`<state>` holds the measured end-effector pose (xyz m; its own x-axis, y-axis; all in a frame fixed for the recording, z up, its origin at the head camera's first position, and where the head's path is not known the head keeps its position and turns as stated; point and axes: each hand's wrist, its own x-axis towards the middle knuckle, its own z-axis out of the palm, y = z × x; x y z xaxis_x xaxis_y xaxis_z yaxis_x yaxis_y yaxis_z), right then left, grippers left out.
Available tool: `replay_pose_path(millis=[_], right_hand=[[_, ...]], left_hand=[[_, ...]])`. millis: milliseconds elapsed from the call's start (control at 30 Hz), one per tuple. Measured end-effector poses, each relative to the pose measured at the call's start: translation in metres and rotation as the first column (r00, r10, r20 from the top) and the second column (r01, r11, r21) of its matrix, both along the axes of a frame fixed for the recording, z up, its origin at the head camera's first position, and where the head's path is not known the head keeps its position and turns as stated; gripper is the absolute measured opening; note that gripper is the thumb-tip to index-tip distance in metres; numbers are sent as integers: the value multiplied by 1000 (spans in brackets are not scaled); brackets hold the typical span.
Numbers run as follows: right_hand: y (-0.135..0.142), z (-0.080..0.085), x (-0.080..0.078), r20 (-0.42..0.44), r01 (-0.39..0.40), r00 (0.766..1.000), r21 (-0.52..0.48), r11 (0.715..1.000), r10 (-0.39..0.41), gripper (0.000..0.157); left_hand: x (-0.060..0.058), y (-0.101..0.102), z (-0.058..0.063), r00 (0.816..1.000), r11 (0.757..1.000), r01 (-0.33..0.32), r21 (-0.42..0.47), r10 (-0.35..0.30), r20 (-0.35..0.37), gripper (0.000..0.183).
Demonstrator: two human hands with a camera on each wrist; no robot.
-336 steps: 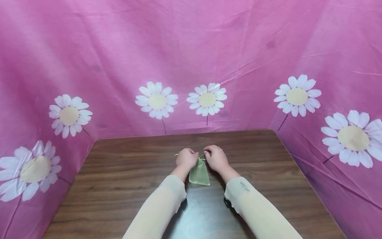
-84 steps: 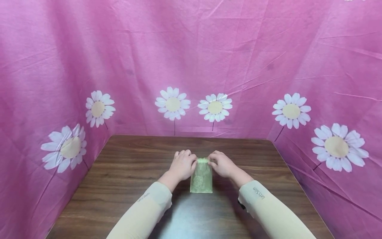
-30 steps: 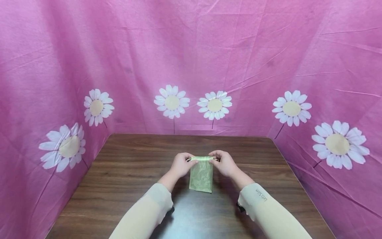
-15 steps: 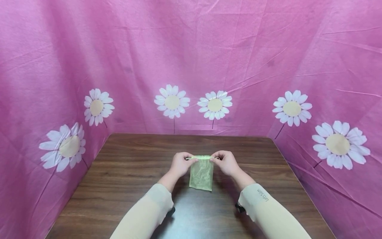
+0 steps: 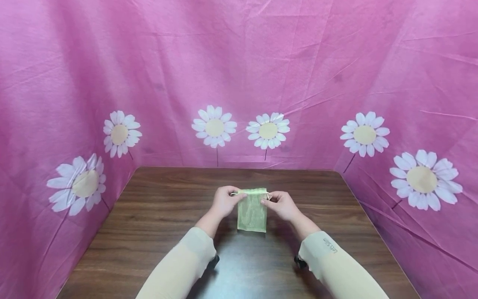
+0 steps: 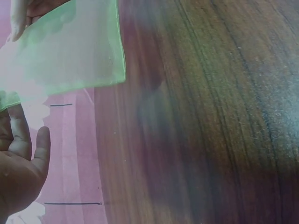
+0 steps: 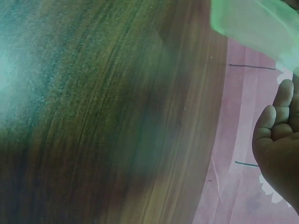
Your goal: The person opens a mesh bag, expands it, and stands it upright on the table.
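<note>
Here, you hold the green organza pouch (image 5: 252,211) upright over the middle of the table (image 5: 149,216), its bottom edge at or just above the wood, mouth uppermost. Left hand (image 5: 223,202) pinches the pouch's top left corner; right hand (image 5: 281,205) pinches its top right corner, by the drawstring (image 5: 233,194). Both grips closed on the hem, likely keeping the mouth stretched flat. Pink daisy backdrop (image 5: 239,83) behind the pouch.
</note>
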<state>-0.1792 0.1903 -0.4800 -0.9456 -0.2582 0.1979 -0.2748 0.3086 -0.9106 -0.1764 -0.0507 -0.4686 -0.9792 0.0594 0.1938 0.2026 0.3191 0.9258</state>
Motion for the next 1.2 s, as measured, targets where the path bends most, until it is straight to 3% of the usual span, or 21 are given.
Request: replay_pose_path(millis=[333,600,900,1200], right_hand=[[-2,5,2,-21,-28,999,11,1000,28,5],[1,12,2,-13,16,1000,7,1000,-16,6],[3,15,3,-11,21,1000,-38,999,-22,12],[5,12,1,-2,17,1000,-69,997,-18,8]], left_hand=[[1,-2,0,1000,997,8,73,-7,-9,16],[9,-3,-11,991,975,52,218,-77,111,27],[14,-3,-19,980,974,134,180,-157,120,25],[12,-3,-22,989,986,118,115,-127,77,17]])
